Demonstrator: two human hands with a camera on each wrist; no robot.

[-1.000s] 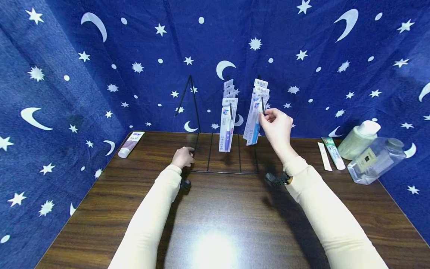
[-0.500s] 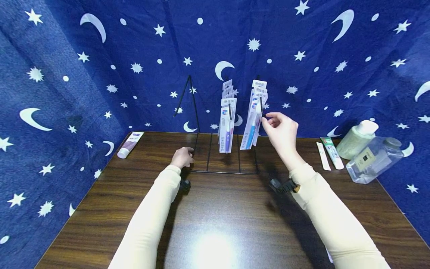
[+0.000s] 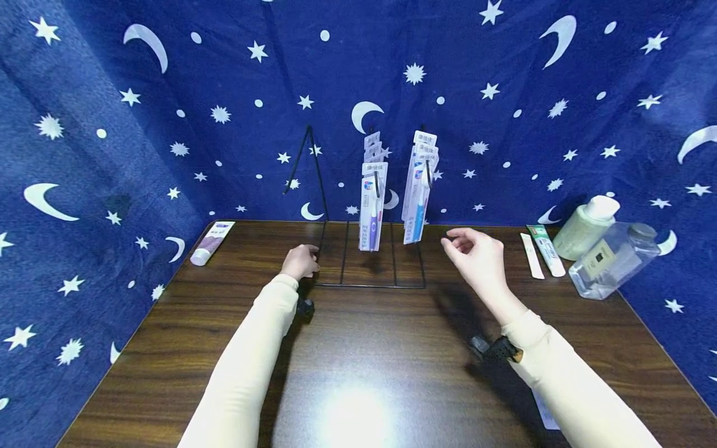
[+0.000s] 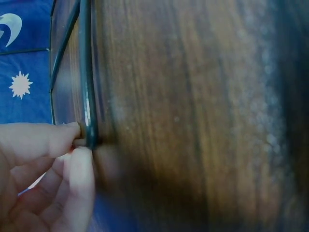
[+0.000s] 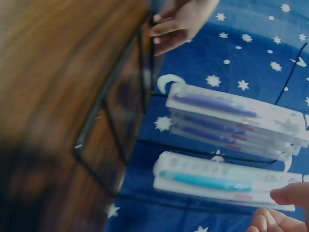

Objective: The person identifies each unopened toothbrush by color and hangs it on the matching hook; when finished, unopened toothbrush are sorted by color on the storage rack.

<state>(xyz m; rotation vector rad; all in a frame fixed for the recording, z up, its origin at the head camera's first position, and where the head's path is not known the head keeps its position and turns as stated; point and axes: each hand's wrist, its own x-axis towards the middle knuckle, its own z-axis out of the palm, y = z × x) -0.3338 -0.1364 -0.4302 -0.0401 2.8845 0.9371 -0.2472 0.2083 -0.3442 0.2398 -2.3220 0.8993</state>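
A black wire display rack stands at the back of the table. My left hand pinches its left side; in the left wrist view the thumb and finger meet at the bend of the wire. Packaged purple toothbrushes hang on the middle hook, and packaged blue toothbrushes on the right one. Holding nothing, my right hand is to the right of the blue packs, fingers loosely bent. In the right wrist view its fingertips overlap the end of a blue pack.
The rack's left hook bears nothing. A purple-and-white tube lies at the left. On the right are a white strip, a green-and-white tube, a pale green bottle and a clear bottle. A white package shows under the right forearm.
My right hand has let go of the front blue toothbrush pack and moved down and right. That pack swung left and now hangs on the hook. My left hand has stayed on the rack.
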